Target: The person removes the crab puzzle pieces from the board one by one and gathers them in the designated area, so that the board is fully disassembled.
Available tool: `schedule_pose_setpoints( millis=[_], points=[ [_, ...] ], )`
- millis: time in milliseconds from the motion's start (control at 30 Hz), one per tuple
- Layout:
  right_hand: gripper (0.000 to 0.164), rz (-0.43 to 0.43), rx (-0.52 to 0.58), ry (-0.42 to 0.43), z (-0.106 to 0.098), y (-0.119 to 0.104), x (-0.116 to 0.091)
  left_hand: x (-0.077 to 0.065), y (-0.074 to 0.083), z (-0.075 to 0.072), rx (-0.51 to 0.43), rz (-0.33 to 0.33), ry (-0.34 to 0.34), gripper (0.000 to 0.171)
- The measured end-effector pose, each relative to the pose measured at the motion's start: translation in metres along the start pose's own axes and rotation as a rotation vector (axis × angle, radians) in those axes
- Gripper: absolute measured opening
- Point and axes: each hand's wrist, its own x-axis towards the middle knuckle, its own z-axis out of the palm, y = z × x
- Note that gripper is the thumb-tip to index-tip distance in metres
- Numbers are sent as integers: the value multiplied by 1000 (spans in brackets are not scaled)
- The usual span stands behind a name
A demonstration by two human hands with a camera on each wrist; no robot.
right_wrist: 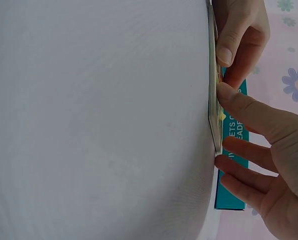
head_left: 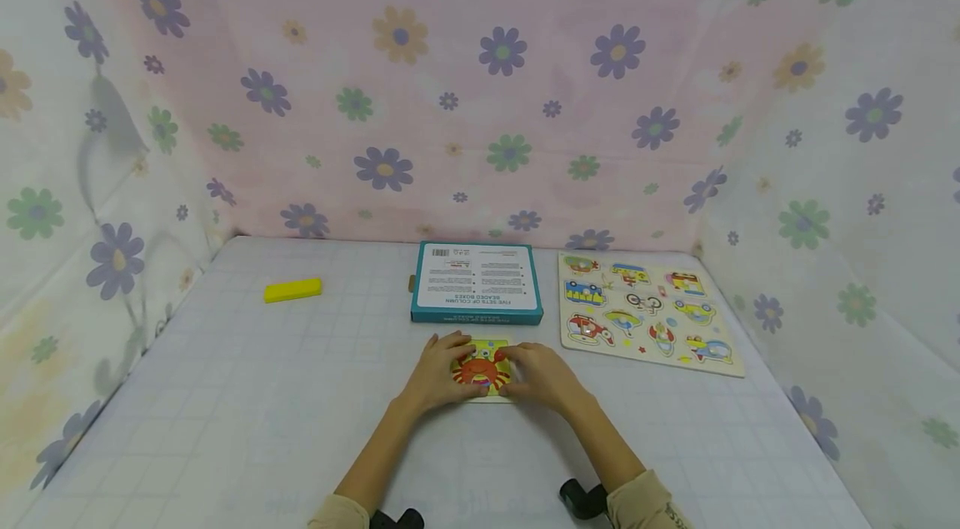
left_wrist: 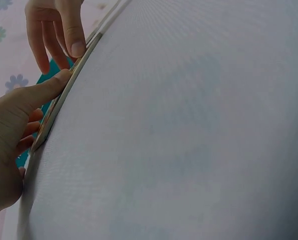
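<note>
A small puzzle board [head_left: 492, 400] with a red crab [head_left: 480, 371] on a yellow-green ground lies flat on the table, between the two hands. My left hand [head_left: 435, 375] reaches over its left side, thumb by the near edge and fingers toward the far edge. My right hand [head_left: 546, 376] does likewise on the right, its index finger by the crab's claw. In the right wrist view the right thumb [right_wrist: 227, 93] rests on the board's face, while its other fingers [right_wrist: 248, 181] stretch loosely beside the edge. The left thumb [left_wrist: 63, 76] touches the face too.
Behind the puzzle lies a teal box [head_left: 476, 279] with a white printed panel. A larger wooden vehicle puzzle [head_left: 651, 309] lies to the right. A yellow block [head_left: 292, 290] sits at the left. Flowered cloth [head_left: 465, 96] encloses the white table [head_left: 247, 396].
</note>
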Motion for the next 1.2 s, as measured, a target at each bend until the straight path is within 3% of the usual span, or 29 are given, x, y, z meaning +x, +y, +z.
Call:
schedule_pose_setpoints(
  millis=[500,1200],
  points=[
    [50,-50,11,-13,0,0,-1,-1,-2,4,-24,14,42,69],
    [39,-179,-78,21,0,-2,-5,0,-4,7,-33,-1,58,67]
  ],
)
